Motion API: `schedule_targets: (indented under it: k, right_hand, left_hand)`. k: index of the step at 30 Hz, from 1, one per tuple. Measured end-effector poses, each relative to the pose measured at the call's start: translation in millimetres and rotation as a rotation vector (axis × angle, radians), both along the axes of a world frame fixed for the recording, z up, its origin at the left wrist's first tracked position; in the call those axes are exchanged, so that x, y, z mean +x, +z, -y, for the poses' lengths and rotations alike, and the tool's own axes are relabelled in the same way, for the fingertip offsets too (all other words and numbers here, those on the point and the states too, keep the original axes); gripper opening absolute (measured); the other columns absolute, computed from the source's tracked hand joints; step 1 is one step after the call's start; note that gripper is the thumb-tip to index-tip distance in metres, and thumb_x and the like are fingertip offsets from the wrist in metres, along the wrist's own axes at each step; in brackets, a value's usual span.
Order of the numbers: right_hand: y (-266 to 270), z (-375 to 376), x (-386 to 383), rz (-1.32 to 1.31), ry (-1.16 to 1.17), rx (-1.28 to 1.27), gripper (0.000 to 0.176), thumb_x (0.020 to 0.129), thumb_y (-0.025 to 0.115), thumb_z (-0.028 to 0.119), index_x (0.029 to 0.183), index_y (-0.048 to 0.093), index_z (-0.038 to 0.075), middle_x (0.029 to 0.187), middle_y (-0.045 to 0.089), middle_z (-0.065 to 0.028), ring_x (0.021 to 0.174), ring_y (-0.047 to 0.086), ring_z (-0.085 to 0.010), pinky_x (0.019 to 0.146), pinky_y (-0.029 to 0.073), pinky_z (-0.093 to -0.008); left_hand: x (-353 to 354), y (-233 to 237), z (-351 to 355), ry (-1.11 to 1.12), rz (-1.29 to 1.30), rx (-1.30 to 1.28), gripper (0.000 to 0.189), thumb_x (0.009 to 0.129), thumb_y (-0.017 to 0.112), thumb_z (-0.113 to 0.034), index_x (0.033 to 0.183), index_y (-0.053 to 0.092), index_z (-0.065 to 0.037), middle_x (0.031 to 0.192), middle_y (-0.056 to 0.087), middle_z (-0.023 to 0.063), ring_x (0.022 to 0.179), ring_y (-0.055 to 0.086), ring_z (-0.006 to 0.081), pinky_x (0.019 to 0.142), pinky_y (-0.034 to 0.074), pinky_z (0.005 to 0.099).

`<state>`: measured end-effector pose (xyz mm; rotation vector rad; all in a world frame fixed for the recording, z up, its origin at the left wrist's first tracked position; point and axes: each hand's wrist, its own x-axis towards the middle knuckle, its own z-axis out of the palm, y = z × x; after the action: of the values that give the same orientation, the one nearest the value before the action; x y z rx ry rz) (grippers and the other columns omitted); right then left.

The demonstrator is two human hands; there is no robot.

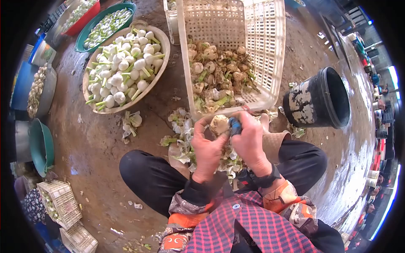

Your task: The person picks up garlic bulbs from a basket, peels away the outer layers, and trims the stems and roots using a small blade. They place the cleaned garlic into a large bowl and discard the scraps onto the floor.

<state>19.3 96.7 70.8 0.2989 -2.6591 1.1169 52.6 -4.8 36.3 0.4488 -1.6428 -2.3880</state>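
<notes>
My left hand (208,147) grips a dirty round bulb (219,124) just in front of my knees. My right hand (249,139) holds a blue-handled tool (234,125) pressed against the bulb's right side; its blade is hidden. Peeled skins and green scraps (182,135) lie heaped on the ground under both hands. Straight ahead, a white plastic crate (265,55) tipped toward me holds several unpeeled, muddy bulbs (219,74).
A shallow round basket (162,63) of clean white bulbs sits ahead on the left, with a teal basin (126,8) and a red basin (90,17) behind it. A black bucket (312,101) lies tipped on the right. Small white crates (59,202) stand at lower left on wet concrete.
</notes>
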Motion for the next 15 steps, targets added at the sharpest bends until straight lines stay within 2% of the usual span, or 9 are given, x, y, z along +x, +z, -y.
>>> schedule_targets:
  k: [1, 3, 5, 6, 9, 10, 13, 14, 15]
  right_hand:
    - [-1.8, -4.3, -3.7, 0.164, -0.011, -0.160, 0.022, 0.069, 0.052, -0.006, 0.089, 0.059, 0.002, 0.077, 0.060, -0.0196, 0.072, 0.059, -0.0376, 0.064, 0.046, -0.0431]
    - [-12.7, -11.8, -10.1, 0.217, -0.069, -0.185, 0.018, 0.071, 0.053, -0.005, 0.088, 0.058, 0.000, 0.077, 0.061, -0.0201, 0.071, 0.060, -0.0367, 0.065, 0.047, -0.0424]
    - [-50.4, -28.2, -18.4, 0.161, -0.114, 0.087, 0.023, 0.071, 0.054, -0.006, 0.093, 0.060, 0.000, 0.081, 0.062, -0.0196, 0.076, 0.062, -0.0349, 0.069, 0.048, -0.0392]
    - [-65.5, -38.4, -20.3, 0.133, -0.137, 0.223, 0.025, 0.071, 0.055, -0.006, 0.095, 0.060, 0.000, 0.084, 0.063, -0.0194, 0.078, 0.062, -0.0340, 0.070, 0.049, -0.0376]
    - [-72.2, -68.5, -22.6, 0.159, -0.013, 0.649, 0.037, 0.071, 0.055, -0.007, 0.107, 0.061, 0.002, 0.094, 0.063, -0.0176, 0.089, 0.061, -0.0336, 0.079, 0.048, -0.0359]
    - [-69.7, -71.5, -24.4, 0.173, 0.048, 0.423, 0.040, 0.071, 0.055, -0.007, 0.109, 0.061, 0.004, 0.095, 0.063, -0.0169, 0.092, 0.060, -0.0331, 0.081, 0.047, -0.0360]
    - [-24.3, -68.3, -27.2, 0.289, 0.200, -0.154, 0.043, 0.071, 0.056, -0.008, 0.111, 0.061, 0.007, 0.100, 0.062, -0.0148, 0.096, 0.058, -0.0318, 0.084, 0.046, -0.0355]
    - [9.1, -49.6, -18.3, 0.384, 0.248, -0.278, 0.042, 0.071, 0.056, -0.008, 0.110, 0.062, 0.007, 0.101, 0.063, -0.0141, 0.096, 0.058, -0.0314, 0.084, 0.046, -0.0349]
    - [25.9, -38.8, -13.4, 0.477, 0.297, -0.401, 0.040, 0.072, 0.056, -0.008, 0.108, 0.063, 0.008, 0.102, 0.063, -0.0133, 0.095, 0.058, -0.0309, 0.083, 0.046, -0.0343]
  left_hand:
    - [0.7, 1.7, 4.4, -0.070, 0.056, 0.265, 0.046, 0.071, 0.069, 0.008, 0.113, 0.052, 0.001, 0.107, 0.057, 0.0096, 0.096, 0.058, 0.0171, 0.083, 0.049, 0.0272]
    - [1.8, -2.1, 9.6, -0.126, 0.012, 0.580, 0.046, 0.075, 0.064, 0.009, 0.118, 0.047, 0.002, 0.107, 0.059, 0.0120, 0.096, 0.061, 0.0204, 0.082, 0.052, 0.0305]
    - [6.1, -3.2, 16.9, -0.256, -0.023, 0.836, 0.045, 0.078, 0.061, 0.008, 0.119, 0.046, 0.001, 0.109, 0.058, 0.0122, 0.097, 0.061, 0.0224, 0.083, 0.053, 0.0333]
    - [7.4, -5.0, 14.3, -0.193, -0.046, 0.852, 0.043, 0.082, 0.058, 0.000, 0.123, 0.044, 0.001, 0.112, 0.058, 0.0139, 0.098, 0.060, 0.0275, 0.083, 0.052, 0.0382]
    - [5.2, 11.7, 23.5, -0.238, -0.135, 1.039, 0.051, 0.085, 0.051, -0.004, 0.133, 0.035, 0.002, 0.117, 0.055, 0.0142, 0.100, 0.059, 0.0248, 0.081, 0.052, 0.0377]
    - [4.8, 6.3, 23.9, -0.252, -0.135, 0.971, 0.048, 0.086, 0.051, -0.012, 0.130, 0.038, 0.001, 0.119, 0.054, 0.0171, 0.098, 0.060, 0.0313, 0.084, 0.051, 0.0433]
    - [3.4, -3.9, 22.3, -0.244, -0.103, 1.054, 0.046, 0.086, 0.050, -0.011, 0.130, 0.040, 0.001, 0.119, 0.054, 0.0163, 0.098, 0.060, 0.0296, 0.082, 0.051, 0.0420]
    - [-1.2, 8.3, 14.9, -0.109, -0.020, 0.923, 0.043, 0.087, 0.051, -0.012, 0.127, 0.043, 0.001, 0.114, 0.057, 0.0144, 0.093, 0.061, 0.0251, 0.076, 0.052, 0.0373]
    - [-1.3, 8.1, 13.8, -0.129, -0.012, 0.824, 0.042, 0.087, 0.051, -0.012, 0.126, 0.043, 0.002, 0.112, 0.058, 0.0137, 0.092, 0.061, 0.0233, 0.074, 0.052, 0.0354]
